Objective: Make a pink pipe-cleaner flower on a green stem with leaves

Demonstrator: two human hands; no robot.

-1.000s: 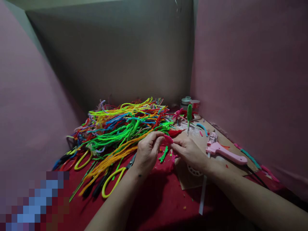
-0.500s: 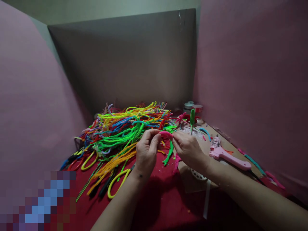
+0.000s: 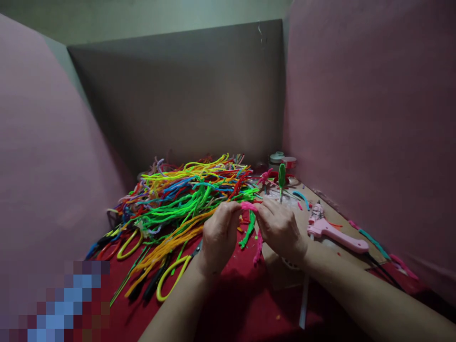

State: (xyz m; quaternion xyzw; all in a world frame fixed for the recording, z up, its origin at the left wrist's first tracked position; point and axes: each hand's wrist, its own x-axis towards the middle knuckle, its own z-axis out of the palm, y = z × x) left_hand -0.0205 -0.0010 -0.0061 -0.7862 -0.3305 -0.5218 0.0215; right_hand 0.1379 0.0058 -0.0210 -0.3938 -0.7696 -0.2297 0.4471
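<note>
Apparently, shaping was in hand: the left hand [image 3: 219,232] and right hand [image 3: 280,225] pinched opposite ends of a pink fuzzy strip [image 3: 248,206], a green strip [image 3: 248,232] at its six o'clock. Further bending seemed to call for a steady grip. Fingers hid the ends; a white holed disc [image 3: 291,264], at five o'clock, was partly covered.

Pink glue gun [image 3: 337,234], red tablecloth [image 3: 228,304]

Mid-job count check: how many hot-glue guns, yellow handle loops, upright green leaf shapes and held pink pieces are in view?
Pink fuzzy piece between left hand and right hand: 1
Pink hot-glue gun: 1
Yellow handle loops: 2
Upright green leaf shape: 1
Total: 5
</note>
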